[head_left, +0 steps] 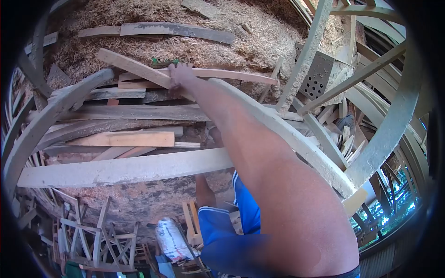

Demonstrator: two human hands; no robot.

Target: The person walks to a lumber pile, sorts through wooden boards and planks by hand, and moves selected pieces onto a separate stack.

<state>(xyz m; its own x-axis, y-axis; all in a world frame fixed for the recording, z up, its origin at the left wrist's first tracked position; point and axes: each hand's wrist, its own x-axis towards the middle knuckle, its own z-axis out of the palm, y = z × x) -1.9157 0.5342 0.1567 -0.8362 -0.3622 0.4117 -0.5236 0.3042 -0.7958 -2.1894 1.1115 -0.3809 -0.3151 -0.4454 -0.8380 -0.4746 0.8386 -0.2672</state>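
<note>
My right hand is stretched far forward, its fingers wrapped over the pale wooden plank that slants down from the upper left. A thin curved strip runs to the right from beside the hand. Just behind the fingers lies something small and green. Short boards are stacked under the slanting plank. My left hand is out of view.
Thick curved beams frame the wood pile, one of them beneath my right arm. Wood shavings cover the ground beyond. A white sack and wooden frames are at the bottom. Curved pieces stand at right.
</note>
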